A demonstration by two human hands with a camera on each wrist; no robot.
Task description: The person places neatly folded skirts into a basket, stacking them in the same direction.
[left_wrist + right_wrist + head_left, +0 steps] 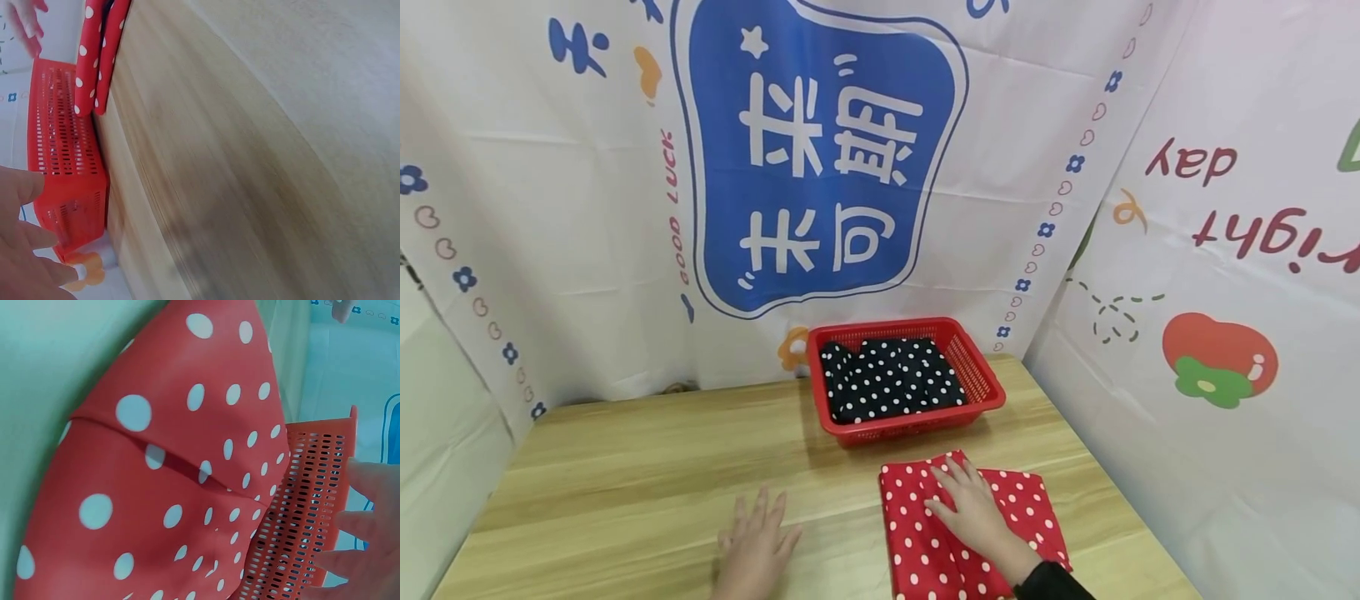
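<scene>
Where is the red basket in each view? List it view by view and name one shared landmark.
Head: red basket at centre, behind the red dotted cloth, holding a black dotted cloth.
Left wrist: left edge, seen side-on.
Right wrist: lower right, behind the cloth.
Shared landmark: the red dotted cloth, next to the basket everywhere.

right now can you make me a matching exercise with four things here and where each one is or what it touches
Things:
1. black dotted cloth
2. red dotted cloth
3. left hand
4. red basket

Places:
a. flat on the bare wooden table
b. at the back of the table, by the backdrop
c. inside the basket
d. under the right hand

Pairs: 1-c, 2-d, 3-a, 4-b
</scene>
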